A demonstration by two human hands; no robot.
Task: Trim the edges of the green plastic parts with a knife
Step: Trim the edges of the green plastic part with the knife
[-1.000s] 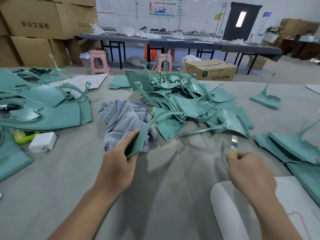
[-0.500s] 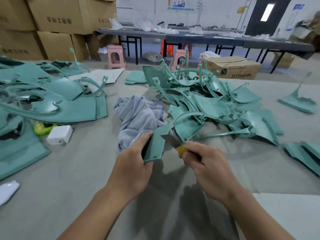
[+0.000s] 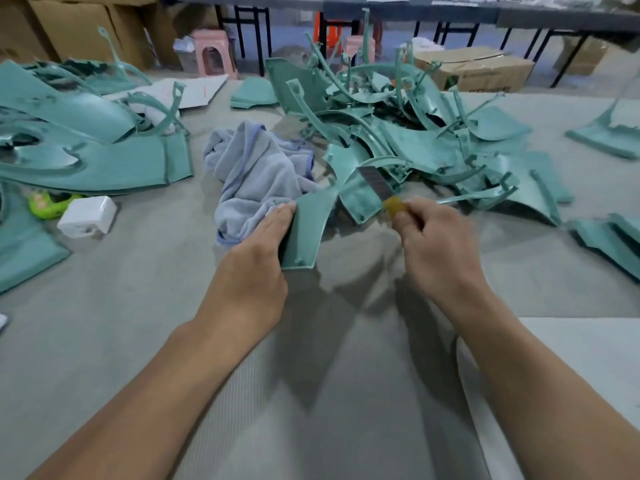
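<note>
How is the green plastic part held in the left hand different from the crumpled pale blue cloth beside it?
The green plastic part is stiff, smooth and flat-sided with sharp edges, while the crumpled pale blue cloth is soft, fuzzy and folded into a heap. The left hand grips the part and lifts it off the grey table; the cloth lies loose on the table, held by no hand. Both sit in front of the pile of green parts.

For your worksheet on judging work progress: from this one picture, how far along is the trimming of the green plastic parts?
Done: cannot tell; stacks lie at the left and right, trimmed or not. In hand: the left hand grips one green part; the right hand holds the knife near it. Left: seemingly the tangled pile behind.
</note>
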